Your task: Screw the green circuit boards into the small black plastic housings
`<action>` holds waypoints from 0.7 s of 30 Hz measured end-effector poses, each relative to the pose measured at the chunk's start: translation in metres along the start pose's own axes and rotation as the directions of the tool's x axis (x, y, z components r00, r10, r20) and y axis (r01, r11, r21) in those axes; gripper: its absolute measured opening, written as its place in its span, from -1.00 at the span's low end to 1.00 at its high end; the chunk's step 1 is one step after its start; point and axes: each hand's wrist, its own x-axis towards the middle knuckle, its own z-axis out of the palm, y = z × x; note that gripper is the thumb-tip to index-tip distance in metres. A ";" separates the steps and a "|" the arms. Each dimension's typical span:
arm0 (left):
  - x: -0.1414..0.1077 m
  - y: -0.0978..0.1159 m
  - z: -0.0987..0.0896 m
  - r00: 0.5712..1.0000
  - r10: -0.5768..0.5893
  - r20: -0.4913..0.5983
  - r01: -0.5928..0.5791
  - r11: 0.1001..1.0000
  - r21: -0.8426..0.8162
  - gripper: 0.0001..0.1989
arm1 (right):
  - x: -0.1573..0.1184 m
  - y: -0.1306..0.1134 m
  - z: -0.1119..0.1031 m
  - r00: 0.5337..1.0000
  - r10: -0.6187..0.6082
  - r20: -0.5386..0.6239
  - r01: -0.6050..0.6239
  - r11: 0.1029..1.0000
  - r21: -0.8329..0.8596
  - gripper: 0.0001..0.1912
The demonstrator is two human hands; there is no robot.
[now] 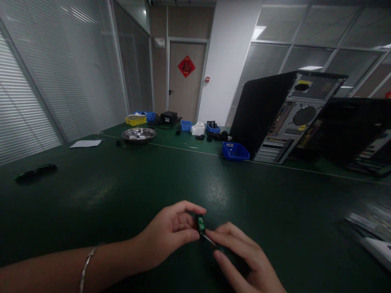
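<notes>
Between the thumb and fingers of my left hand (pixel 171 232) is a small black part with a green circuit board (pixel 200 222) facing up. My right hand (pixel 244 256) grips a screwdriver (pixel 210 239), whose thin metal shaft reaches to the near end of the board. Its handle is mostly hidden under my fingers, and the tip is too small to make out clearly. Both hands are just above the green tabletop, close together near the front.
Black parts with green boards (pixel 36 172) lie at the left. Further back are a metal bowl (pixel 139 134), a paper sheet (pixel 85 143) and a blue bin (pixel 235 151). A computer tower (pixel 265 114) stands at the right. Blurred items (pixel 369 232) sit at the right edge.
</notes>
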 end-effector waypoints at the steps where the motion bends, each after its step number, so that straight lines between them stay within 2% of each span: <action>1: -0.001 0.001 0.000 1.000 0.017 0.015 -0.017 1.000 0.011 -0.58 | 0.000 0.000 0.000 1.000 0.001 0.005 -0.001 1.000 0.002 -0.51; 5: -0.003 0.001 -0.001 0.985 0.140 0.097 -0.144 0.989 0.040 -0.52 | 0.000 0.000 0.000 0.999 0.016 0.033 -0.016 1.000 0.006 -0.50; 8: -0.003 -0.002 -0.003 0.977 0.173 0.122 -0.188 0.974 0.126 -0.46 | 0.001 0.002 0.002 0.998 0.009 0.065 -0.009 1.000 0.002 -0.51; 13: -0.004 -0.002 -0.003 0.980 0.164 0.110 -0.189 0.944 0.271 -0.53 | 0.000 0.003 0.004 0.998 -0.047 0.047 0.047 0.999 -0.007 -0.47; 18: -0.003 -0.002 -0.002 0.993 0.112 0.029 -0.116 0.972 0.205 -0.67 | 0.001 -0.001 0.001 0.997 -0.060 -0.043 0.058 0.997 -0.047 -0.49; 21: -0.002 -0.001 -0.004 0.989 0.147 0.014 -0.146 0.964 0.223 -0.80 | 0.001 0.001 -0.001 0.999 -0.015 -0.053 0.010 0.996 -0.091 -0.54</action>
